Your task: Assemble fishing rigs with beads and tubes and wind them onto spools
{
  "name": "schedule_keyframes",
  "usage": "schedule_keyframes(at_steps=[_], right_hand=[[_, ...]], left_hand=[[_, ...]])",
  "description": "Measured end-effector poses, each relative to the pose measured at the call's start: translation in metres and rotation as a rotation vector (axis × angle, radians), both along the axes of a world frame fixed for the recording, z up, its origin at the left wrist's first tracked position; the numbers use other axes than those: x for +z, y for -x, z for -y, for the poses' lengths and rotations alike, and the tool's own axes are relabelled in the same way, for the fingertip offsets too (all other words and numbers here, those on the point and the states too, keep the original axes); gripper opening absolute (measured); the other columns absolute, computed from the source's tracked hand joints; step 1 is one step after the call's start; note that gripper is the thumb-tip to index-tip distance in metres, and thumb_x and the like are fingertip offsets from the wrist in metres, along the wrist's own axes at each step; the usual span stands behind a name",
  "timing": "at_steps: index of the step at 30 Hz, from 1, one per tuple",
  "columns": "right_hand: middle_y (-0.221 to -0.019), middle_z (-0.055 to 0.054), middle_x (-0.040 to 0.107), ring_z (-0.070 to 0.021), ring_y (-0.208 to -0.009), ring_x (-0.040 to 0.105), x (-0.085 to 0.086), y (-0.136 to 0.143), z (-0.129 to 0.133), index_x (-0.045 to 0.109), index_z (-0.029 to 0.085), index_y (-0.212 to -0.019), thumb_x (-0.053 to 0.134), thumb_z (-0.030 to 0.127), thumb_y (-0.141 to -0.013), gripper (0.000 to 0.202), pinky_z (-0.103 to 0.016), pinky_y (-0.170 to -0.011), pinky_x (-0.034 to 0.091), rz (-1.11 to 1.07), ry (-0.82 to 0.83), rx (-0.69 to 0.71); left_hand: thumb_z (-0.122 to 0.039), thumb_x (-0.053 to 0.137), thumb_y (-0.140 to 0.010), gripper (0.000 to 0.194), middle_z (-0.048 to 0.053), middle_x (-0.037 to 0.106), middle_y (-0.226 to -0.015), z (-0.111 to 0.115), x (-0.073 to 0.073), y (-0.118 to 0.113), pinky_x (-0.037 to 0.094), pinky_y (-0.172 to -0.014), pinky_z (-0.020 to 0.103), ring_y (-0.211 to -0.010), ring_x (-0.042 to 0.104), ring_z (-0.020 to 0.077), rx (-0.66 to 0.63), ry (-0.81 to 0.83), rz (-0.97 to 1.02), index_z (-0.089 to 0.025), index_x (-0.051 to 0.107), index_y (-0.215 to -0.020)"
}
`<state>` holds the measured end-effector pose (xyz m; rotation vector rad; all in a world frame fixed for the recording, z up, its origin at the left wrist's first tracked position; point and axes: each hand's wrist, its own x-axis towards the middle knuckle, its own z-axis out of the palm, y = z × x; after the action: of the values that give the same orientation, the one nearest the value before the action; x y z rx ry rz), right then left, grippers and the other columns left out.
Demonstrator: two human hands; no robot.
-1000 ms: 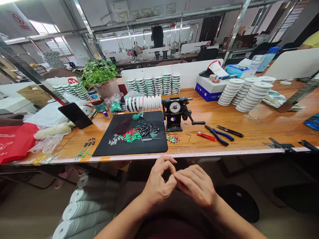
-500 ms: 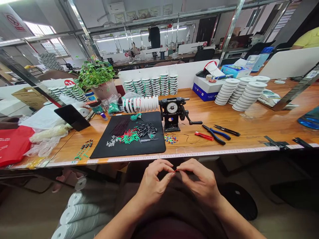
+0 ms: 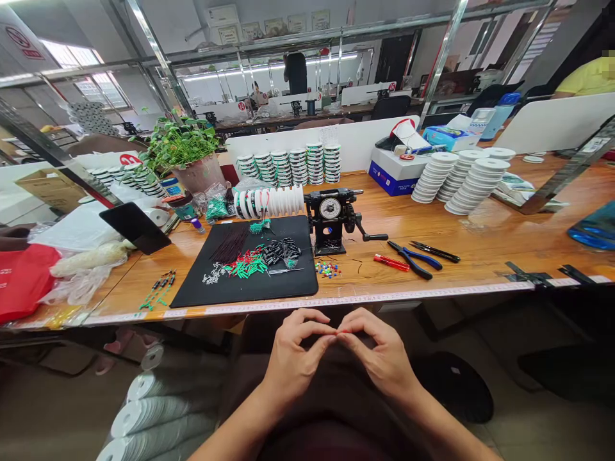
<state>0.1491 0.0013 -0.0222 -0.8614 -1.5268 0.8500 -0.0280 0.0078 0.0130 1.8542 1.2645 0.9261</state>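
Just in front of the table edge, my left hand (image 3: 296,349) and my right hand (image 3: 377,346) meet at the fingertips. Each is closed in a pinch of thumb and index finger. A trace of red shows between the fingertips; the small piece there is mostly hidden. Beyond the hands lies a black mat (image 3: 192,282) with red and green pieces (image 3: 247,264), black pieces (image 3: 282,251), silver bits (image 3: 211,274) and dark thin strands (image 3: 229,243). Colourful beads (image 3: 328,269) lie beside the mat.
A black hand-cranked winder (image 3: 330,221) carries white spools (image 3: 276,200). Blue-handled pliers (image 3: 410,259), tweezers (image 3: 435,251) and a red tube (image 3: 391,262) lie to its right. Stacked white discs (image 3: 475,186) stand behind. A black tablet (image 3: 135,227) leans at left.
My two hands have come closer together, so their fingertips now touch. The red piece between them shows less than before. The view has shifted slightly.
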Motion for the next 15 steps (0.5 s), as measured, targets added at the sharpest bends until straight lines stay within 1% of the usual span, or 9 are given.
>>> schedule_keyframes(at_steps=[5, 8, 10, 13, 15], right_hand=[[-0.084, -0.003, 0.062, -0.0137, -0.079, 0.06, -0.0017, 0.0012, 0.0008, 0.063, 0.017, -0.085, 0.063, 0.018, -0.092, 0.007, -0.025, -0.072, 0.047, 0.036, -0.057, -0.05], [-0.085, -0.003, 0.06, -0.0143, -0.081, 0.057, -0.0025, 0.0032, 0.0028, 0.061, 0.017, -0.085, 0.061, 0.019, -0.093, 0.009, -0.025, -0.074, 0.046, 0.001, -0.007, -0.019], [-0.084, -0.003, 0.057, -0.0141, -0.08, 0.054, -0.0034, 0.0044, 0.0041, 0.058, 0.017, -0.083, 0.059, 0.024, -0.094, 0.013, -0.025, -0.072, 0.044, -0.052, 0.123, 0.037], [-0.079, -0.002, 0.051, -0.0126, -0.073, 0.047, -0.0044, 0.0063, 0.0041, 0.054, 0.016, -0.082, 0.059, 0.036, -0.094, 0.024, -0.023, -0.065, 0.04, -0.173, 0.39, 0.168], [-0.078, -0.001, 0.05, -0.0121, -0.071, 0.044, -0.0032, 0.0076, 0.0024, 0.054, 0.015, -0.082, 0.059, 0.042, -0.093, 0.029, -0.023, -0.063, 0.038, -0.2, 0.482, 0.223]], left_hand=[[-0.033, 0.069, -0.084, 0.015, 0.007, 0.066, -0.095, -0.0015, -0.0017, -0.0005, 0.047, -0.085, 0.027, -0.093, 0.062, 0.0158, 0.006, 0.157, 0.23, -0.019, 0.074, -0.084], [-0.034, 0.069, -0.084, 0.018, 0.007, 0.065, -0.094, -0.0015, -0.0055, -0.001, 0.046, -0.086, 0.027, -0.093, 0.061, 0.0159, 0.005, 0.199, 0.278, -0.017, 0.072, -0.083], [-0.034, 0.068, -0.084, 0.018, 0.007, 0.064, -0.096, -0.0012, -0.0078, -0.0013, 0.045, -0.088, 0.028, -0.094, 0.06, 0.0159, -0.009, 0.188, 0.254, -0.016, 0.072, -0.083], [-0.035, 0.068, -0.084, 0.02, 0.008, 0.063, -0.096, -0.001, -0.0097, -0.0015, 0.044, -0.088, 0.028, -0.094, 0.06, 0.0159, -0.041, 0.19, 0.23, -0.015, 0.071, -0.082], [-0.035, 0.066, -0.086, 0.021, 0.008, 0.063, -0.097, -0.0012, -0.0094, -0.001, 0.044, -0.088, 0.028, -0.094, 0.06, 0.0158, -0.067, 0.214, 0.225, -0.015, 0.071, -0.083]])
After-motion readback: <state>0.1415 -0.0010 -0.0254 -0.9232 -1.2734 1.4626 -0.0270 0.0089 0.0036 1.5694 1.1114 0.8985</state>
